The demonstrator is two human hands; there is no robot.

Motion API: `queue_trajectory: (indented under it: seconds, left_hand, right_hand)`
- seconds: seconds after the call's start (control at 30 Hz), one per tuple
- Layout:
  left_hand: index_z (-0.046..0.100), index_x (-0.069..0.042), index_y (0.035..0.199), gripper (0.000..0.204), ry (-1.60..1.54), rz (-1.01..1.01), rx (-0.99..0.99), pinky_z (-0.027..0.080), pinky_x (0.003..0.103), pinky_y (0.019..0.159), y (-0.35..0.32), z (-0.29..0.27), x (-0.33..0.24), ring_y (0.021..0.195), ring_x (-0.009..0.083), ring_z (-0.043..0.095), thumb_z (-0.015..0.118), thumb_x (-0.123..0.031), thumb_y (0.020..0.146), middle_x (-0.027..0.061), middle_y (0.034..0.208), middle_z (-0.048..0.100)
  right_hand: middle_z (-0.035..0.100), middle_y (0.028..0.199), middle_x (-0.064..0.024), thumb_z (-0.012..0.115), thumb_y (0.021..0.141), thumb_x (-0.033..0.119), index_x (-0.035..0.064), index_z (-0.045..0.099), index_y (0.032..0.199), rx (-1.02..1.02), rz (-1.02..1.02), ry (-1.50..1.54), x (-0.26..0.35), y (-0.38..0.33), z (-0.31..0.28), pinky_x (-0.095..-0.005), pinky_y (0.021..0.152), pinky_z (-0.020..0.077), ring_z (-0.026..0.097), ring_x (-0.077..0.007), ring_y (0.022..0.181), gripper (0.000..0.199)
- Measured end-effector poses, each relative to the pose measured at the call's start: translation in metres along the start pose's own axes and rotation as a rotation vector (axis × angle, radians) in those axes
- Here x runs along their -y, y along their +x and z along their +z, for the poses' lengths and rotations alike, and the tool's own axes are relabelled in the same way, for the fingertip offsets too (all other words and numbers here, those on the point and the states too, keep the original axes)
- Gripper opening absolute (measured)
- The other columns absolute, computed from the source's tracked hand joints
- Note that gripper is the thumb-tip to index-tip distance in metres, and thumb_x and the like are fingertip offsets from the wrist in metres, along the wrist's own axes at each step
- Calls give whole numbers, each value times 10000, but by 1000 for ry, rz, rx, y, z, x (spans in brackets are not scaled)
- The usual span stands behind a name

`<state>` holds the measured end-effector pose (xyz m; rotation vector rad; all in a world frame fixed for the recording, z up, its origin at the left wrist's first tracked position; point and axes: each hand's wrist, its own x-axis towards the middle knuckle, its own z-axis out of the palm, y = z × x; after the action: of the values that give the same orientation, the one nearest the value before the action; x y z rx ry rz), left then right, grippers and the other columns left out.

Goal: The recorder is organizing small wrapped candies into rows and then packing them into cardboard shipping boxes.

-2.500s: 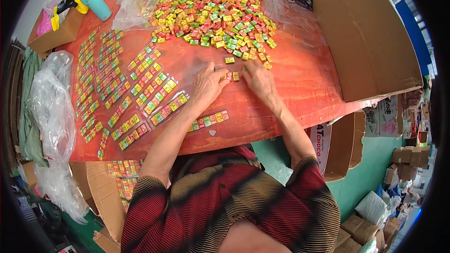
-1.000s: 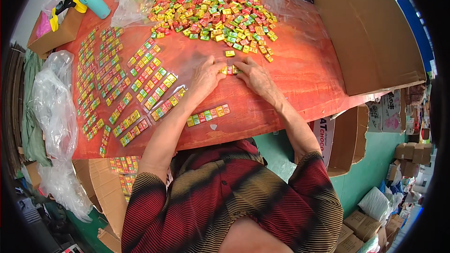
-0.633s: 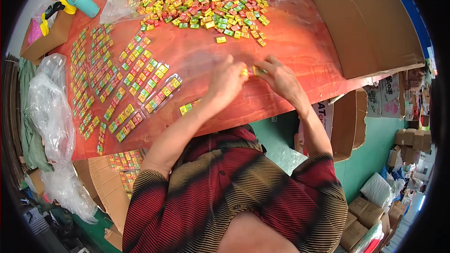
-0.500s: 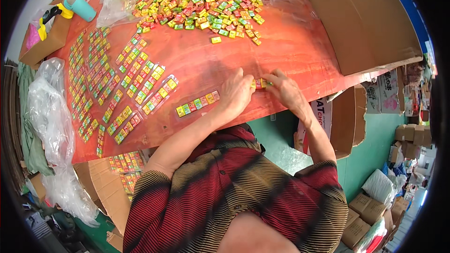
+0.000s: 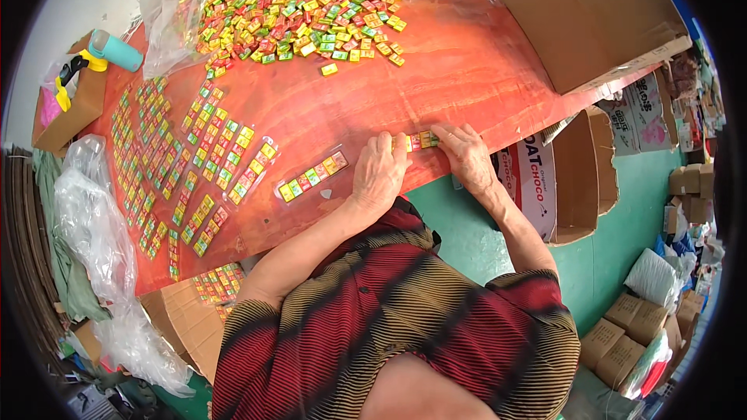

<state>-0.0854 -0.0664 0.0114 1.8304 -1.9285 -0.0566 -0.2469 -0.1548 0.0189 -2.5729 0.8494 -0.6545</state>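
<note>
A short row of small coloured boxes [image 5: 420,141] in yellow, red and green lies near the table's front edge, between my two hands. My left hand [image 5: 379,169] is closed at the row's left end, its fingers bent and covering that end. At the other end, my right hand [image 5: 468,157] presses its thumb and fingers against the last box. Left of my left hand lies a finished-looking strip of the same boxes [image 5: 313,176] in clear plastic. Farther left, many more such strips [image 5: 223,148] lie side by side in slanting lines.
A big heap of loose small boxes [image 5: 303,12] covers the far part of the red table [image 5: 451,70]. Clear plastic bags [image 5: 175,12] lie beside it. A large cardboard box [image 5: 576,15] stands far right; a carton with a teal bottle [image 5: 117,50] is far left.
The view has shifted, so the table sits differently in it. My hands are farther apart, and more of the box row shows between them.
</note>
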Motion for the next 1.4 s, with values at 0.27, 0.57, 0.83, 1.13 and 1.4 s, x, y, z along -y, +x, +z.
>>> queue_trajectory:
  seconds: [0.27, 0.57, 0.83, 1.13, 1.4]
  left_hand:
    - [502, 26, 1018, 324, 258, 156, -93, 429, 303, 613, -2, 7, -2, 761, 217, 503, 508, -135, 738, 166, 981, 512]
    - [424, 42, 1150, 512, 150, 38, 36, 370, 463, 847, -16, 2, 15, 1018, 360, 440, 582, -236, 750, 224, 1229, 375]
    - [337, 96, 1200, 580, 171, 77, 111, 253, 513, 950, -10, 6, 10, 1197, 379, 287, 534, -258, 785, 256, 1287, 289]
    - [416, 34, 1171, 398, -198, 62, 11, 293, 440, 936, -10, 16, 25, 1116, 374, 385, 464, -135, 813, 240, 1192, 410]
    - [532, -4, 1037, 358, -309, -128, 6, 386, 407, 787, 1, -4, 33, 917, 335, 479, 615, -109, 705, 183, 935, 497]
  right_hand:
    - [549, 1098, -93, 624, 639, 148, 56, 549, 1046, -100, 28, -161, 0, -20, 9, -483, 859, 345, 466, -301, 1055, 424]
    - [316, 1329, -116, 566, 743, 368, 81, 391, 1240, 22, 108, -203, 20, -22, 27, -553, 989, 159, 242, -309, 1253, 600]
    - [311, 1324, -119, 474, 766, 455, 7, 371, 1225, 65, 18, -268, 11, -13, 37, -547, 980, 182, 235, -313, 1250, 649]
    - [366, 1281, -124, 449, 810, 410, 32, 404, 1194, -3, 38, -238, 12, -21, 42, -555, 942, 241, 299, -325, 1209, 541]
    - [428, 1221, -89, 548, 763, 289, 71, 483, 1116, -110, 16, -147, 10, -16, 49, -518, 902, 292, 340, -294, 1173, 420]
